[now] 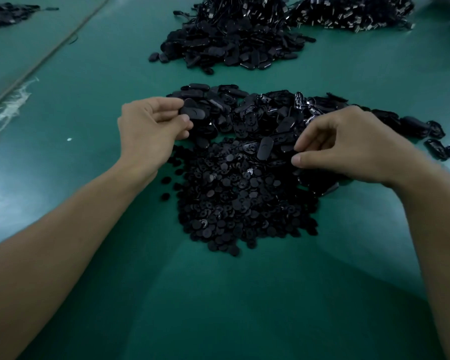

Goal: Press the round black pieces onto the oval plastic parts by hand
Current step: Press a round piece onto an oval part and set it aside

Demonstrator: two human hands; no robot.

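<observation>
Pick-up step: my left hand [151, 128] pinches a black oval plastic part [192, 113] above the green table [244, 294], my right hand [348, 149] curls its fingers [303, 144] over the pile of round black pieces [244, 203], grip unclear, and next I need one round piece pressed on.

Your left hand [151, 126] pinches a black oval plastic part [192, 112] at the far-left edge of the heap of round black pieces [239, 198]; your right hand [348, 149] curls over its far-right edge.
</observation>
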